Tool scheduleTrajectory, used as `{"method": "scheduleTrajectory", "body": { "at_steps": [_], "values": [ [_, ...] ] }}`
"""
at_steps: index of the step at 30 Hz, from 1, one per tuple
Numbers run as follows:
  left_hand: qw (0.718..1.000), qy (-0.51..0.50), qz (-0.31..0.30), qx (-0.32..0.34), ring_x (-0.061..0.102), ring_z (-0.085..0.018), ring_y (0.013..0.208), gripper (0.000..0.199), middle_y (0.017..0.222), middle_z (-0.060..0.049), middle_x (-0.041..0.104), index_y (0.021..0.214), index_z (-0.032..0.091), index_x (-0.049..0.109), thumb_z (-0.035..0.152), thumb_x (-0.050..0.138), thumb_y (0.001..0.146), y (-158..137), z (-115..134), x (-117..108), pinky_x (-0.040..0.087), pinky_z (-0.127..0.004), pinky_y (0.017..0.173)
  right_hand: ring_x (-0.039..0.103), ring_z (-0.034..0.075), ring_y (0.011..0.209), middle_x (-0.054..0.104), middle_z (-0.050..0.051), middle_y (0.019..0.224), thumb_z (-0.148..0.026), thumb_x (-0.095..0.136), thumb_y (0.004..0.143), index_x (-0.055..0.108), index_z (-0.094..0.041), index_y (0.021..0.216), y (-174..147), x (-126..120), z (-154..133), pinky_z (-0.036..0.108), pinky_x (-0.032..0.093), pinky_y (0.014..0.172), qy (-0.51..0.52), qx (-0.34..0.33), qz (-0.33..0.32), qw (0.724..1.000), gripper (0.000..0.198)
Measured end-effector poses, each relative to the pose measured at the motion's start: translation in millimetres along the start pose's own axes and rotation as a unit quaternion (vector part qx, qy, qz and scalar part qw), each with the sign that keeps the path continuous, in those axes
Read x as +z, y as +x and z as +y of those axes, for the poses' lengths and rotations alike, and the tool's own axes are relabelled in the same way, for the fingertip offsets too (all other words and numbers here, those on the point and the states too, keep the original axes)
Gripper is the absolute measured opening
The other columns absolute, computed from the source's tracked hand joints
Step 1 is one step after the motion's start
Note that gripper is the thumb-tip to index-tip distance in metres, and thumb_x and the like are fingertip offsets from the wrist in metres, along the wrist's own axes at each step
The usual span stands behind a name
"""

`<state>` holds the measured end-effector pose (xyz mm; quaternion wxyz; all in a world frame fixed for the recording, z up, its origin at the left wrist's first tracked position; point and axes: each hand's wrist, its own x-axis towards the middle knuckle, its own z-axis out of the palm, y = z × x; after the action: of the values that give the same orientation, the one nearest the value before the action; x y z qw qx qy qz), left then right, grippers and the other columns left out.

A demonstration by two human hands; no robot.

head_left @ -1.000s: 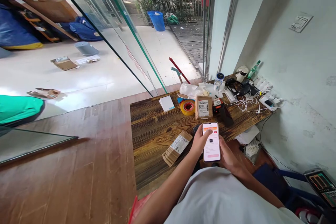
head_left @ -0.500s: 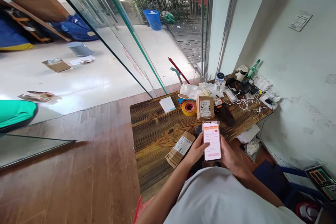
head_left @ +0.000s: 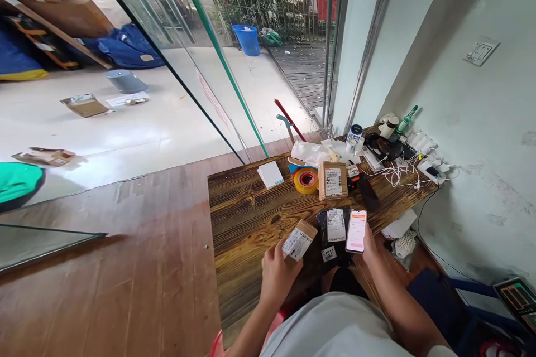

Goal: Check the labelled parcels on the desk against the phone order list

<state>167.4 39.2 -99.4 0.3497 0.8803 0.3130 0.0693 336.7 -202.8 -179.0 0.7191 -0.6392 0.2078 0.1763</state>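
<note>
My left hand grips the near end of a small cardboard parcel with a white shipping label, tilted over the wooden table. In my right hand is a smartphone, its lit screen showing a pale page with an orange band on top. Between the two hands lies a black plastic parcel with a white label and a tag reading 1017. Farther back, another cardboard box with a label sits beside a roll of yellow tape.
White cards lie near the table's back edge. A dark phone-like slab rests right of the box. Tangled white cables, chargers and a blue-capped canister crowd the right end. A glass door stands beyond.
My left hand has left the phone and taken hold of the cardboard parcel. The phone, now in my right hand alone, has moved right, uncovering the black parcel.
</note>
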Motion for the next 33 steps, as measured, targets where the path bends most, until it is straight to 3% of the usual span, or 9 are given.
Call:
{"method": "scheduleTrajectory", "body": {
  "at_steps": [3,5,9,13,17,19,22,27,33],
  "values": [
    [0.993,0.112,-0.037,-0.013,0.054,-0.042,0.13,0.078,0.14,-0.023,0.055,0.144,0.012,0.046,0.039,0.066,0.074,-9.3,-28.4,7.8,0.04,-0.061,0.116,0.071,0.03,0.076,0.07,0.009,0.077,-0.087,0.057,0.076,0.065,-0.027,0.08,26.3,-13.7,3.2,0.047,0.055,0.069,-0.067,-0.011,0.063,0.996,0.06],
    [0.987,0.151,-0.056,-0.022,0.053,-0.042,0.133,0.082,0.143,-0.024,0.054,0.148,0.01,0.041,0.038,0.066,0.074,-13.8,-41.4,13.9,0.039,-0.059,0.118,0.067,0.026,0.077,0.067,0.006,0.076,-0.082,0.056,0.082,0.062,-0.026,0.078,35.9,-19.1,2.1,0.047,0.055,0.078,-0.12,-0.025,0.097,0.988,0.056],
    [0.981,0.179,-0.072,-0.019,0.053,-0.041,0.134,0.076,0.144,-0.026,0.055,0.15,0.005,0.038,0.037,0.056,0.084,-15.7,-58.6,22.7,0.038,-0.058,0.119,0.062,0.033,0.111,0.069,0.013,0.099,-0.077,0.063,0.077,0.064,-0.022,0.093,40.3,-9.3,-4.7,0.057,0.044,0.106,-0.217,-0.091,0.141,0.962,0.057],
    [0.979,0.189,-0.075,-0.016,0.057,-0.04,0.129,0.067,0.141,-0.025,0.058,0.147,0.004,0.042,0.034,0.051,0.088,-13.1,-68.2,26.9,0.041,-0.056,0.117,0.043,0.046,0.139,0.057,0.031,0.138,-0.082,0.07,0.059,0.055,-0.011,0.13,45.8,41.0,-17.1,0.062,0.034,0.116,-0.27,-0.175,0.113,0.94,0.102],
    [0.98,0.191,-0.059,-0.018,0.056,-0.039,0.133,0.067,0.141,-0.025,0.059,0.148,0.004,0.039,0.032,0.05,0.088,-13.9,-72.8,32.7,0.04,-0.057,0.12,0.032,0.052,0.147,0.039,0.041,0.153,-0.074,0.084,0.049,0.031,0.004,0.151,67.9,111.2,-29.8,0.062,0.032,0.118,-0.305,-0.199,0.091,0.927,0.139],
    [0.982,0.18,-0.046,-0.025,0.054,-0.037,0.138,0.068,0.145,-0.024,0.058,0.149,0.007,0.037,0.031,0.05,0.087,-15.4,-72.8,35.2,0.04,-0.056,0.121,0.029,0.056,0.146,0.033,0.046,0.154,-0.066,0.089,0.046,0.023,0.009,0.154,79.4,139.0,-32.7,0.064,0.03,0.117,-0.32,-0.189,0.101,0.923,0.147],
    [0.986,0.158,-0.033,-0.047,0.053,-0.036,0.14,0.068,0.147,-0.023,0.058,0.147,0.01,0.041,0.031,0.053,0.084,-16.7,-68.7,35.4,0.041,-0.055,0.121,0.031,0.057,0.142,0.03,0.046,0.154,-0.056,0.09,0.05,0.018,0.007,0.156,88.0,161.6,-33.0,0.067,0.031,0.114,-0.334,-0.174,0.121,0.919,0.143],
    [0.99,0.117,-0.007,-0.081,0.06,-0.037,0.13,0.062,0.134,-0.02,0.066,0.135,0.014,0.053,0.032,0.058,0.075,-14.2,-55.7,29.8,0.046,-0.054,0.116,0.041,0.054,0.131,0.041,0.041,0.145,-0.046,0.087,0.055,0.02,0.004,0.155,84.5,162.2,-33.5,0.064,0.036,0.109,-0.341,-0.18,0.136,0.913,0.131],
    [0.993,0.075,0.03,-0.087,0.062,-0.038,0.125,0.057,0.125,-0.016,0.071,0.124,0.02,0.059,0.033,0.059,0.068,-11.4,-45.6,28.1,0.048,-0.055,0.114,0.04,0.052,0.131,0.042,0.036,0.143,-0.046,0.085,0.059,0.018,-0.001,0.156,66.2,149.5,-36.7,0.062,0.038,0.108,-0.348,-0.218,0.13,0.903,0.126]
  ]
}}
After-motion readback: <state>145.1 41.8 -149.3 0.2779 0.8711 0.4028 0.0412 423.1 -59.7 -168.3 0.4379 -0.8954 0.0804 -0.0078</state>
